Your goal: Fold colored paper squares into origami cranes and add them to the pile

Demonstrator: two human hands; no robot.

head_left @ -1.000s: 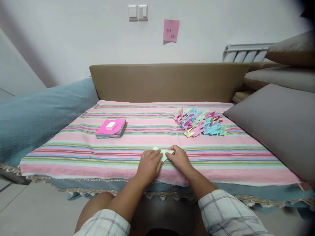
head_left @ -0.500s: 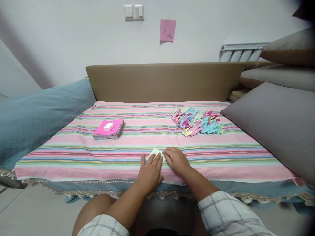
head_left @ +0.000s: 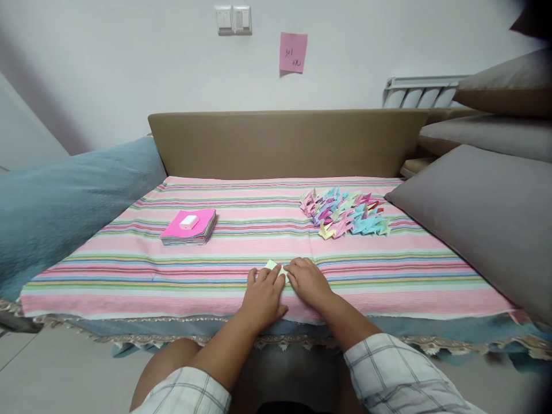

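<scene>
Paper (head_left: 271,265), pale green and small, lies on the striped cloth (head_left: 241,250) near its front edge, mostly under the fingers of the left hand (head_left: 262,296) and just to the left of the right hand's (head_left: 308,282) fingertips. The left hand is palm down with its fingers spread, the fingertips pressing on the paper and the thumb set apart, pointing toward the right. One pale corner shows beyond the fingertips, and another bit shows between the two hands. The right hand is curled, its fingers drawn together at the paper's right side; whether it pinches the edge or only presses on it, I cannot tell. The two hands are close together but seem not to touch.

Well beyond the left hand, toward the left, is a stack of coloured sheets (head_left: 183,231), pink on top, with a small white block (head_left: 188,222) resting on it. Beyond the right hand, toward the backrest (head_left: 284,146), folded paper cranes (head_left: 345,215) lie crowded together in pink, blue, purple, yellow, green and red. A grey cushion (head_left: 483,213) leans to their right, and a blue bolster (head_left: 81,195) lies along the left side
</scene>
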